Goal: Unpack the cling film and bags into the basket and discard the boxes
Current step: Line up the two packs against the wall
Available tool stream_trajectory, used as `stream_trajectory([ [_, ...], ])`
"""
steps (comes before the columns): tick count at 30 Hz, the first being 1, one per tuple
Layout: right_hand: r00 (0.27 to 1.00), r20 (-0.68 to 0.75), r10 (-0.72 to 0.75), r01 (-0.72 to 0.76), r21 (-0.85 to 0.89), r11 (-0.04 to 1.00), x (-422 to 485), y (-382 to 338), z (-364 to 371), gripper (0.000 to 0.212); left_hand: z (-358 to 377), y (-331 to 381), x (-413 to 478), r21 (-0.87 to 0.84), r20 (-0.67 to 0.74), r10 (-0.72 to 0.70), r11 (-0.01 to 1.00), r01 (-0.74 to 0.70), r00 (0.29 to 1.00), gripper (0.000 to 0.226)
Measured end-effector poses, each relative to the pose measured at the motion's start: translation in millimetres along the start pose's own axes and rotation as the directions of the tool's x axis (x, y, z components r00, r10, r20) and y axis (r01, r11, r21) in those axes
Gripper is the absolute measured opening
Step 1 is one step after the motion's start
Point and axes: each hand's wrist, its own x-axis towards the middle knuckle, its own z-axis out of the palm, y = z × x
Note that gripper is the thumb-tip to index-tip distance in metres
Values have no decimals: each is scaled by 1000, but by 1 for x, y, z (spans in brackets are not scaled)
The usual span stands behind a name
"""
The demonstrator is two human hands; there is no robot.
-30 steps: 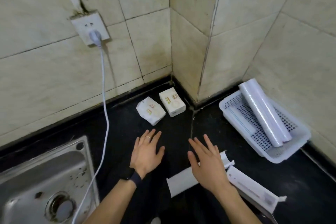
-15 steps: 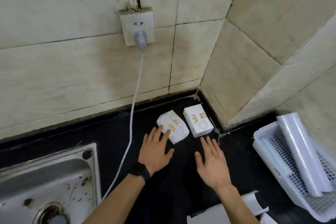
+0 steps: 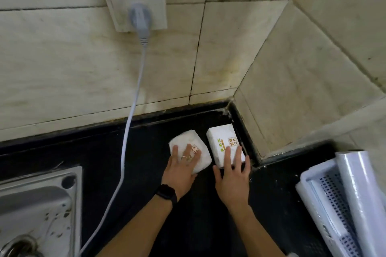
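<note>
Currently fingers straight, nothing clasped: left hand (image 3: 181, 171) rests on crumpled white soft packet (image 3: 188, 142), right hand (image 3: 232, 180) on rectangular white printed box (image 3: 221, 137); black countertop (image 3: 144, 160).

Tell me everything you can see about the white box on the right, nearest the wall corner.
The white box is a rectangular carton, cardboard by its look, closed, with green-yellow print and a small brown label on top. It lies flat on the black counter, in the corner of the tiled walls. The right hand rests straight fingers on its near end.
</note>
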Motion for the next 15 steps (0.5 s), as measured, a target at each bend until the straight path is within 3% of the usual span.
stream_trajectory([
  [2, 1000, 13, 2, -3, 76, 997, 60, 14, 33, 68, 11, -12, 63, 40, -5, -34, 999, 34, 999, 78],
  [5, 999, -8, -48, 48, 80, 996, 62, 7, 35, 65, 3, -26, 62, 109, -20, -18, 994, 20, 1000, 65],
  [9, 993, -96, -72, 80, 81, 993, 68, 24, 28, 62, -2, -21, 59, 68, -43, 40, 997, -37, 998, 95],
  [12, 982, -161, -97, 98, -2, 995, 99, 21, 16, 53, -8, -27, 57, 10, -86, 41, 999, -40, 995, 102],
  [15, 999, -51, -18, 13, -89, 996, 145, 6, 9, 70, -18, -39, 58, 30, -99, 49, 998, -47, 994, 100],
])
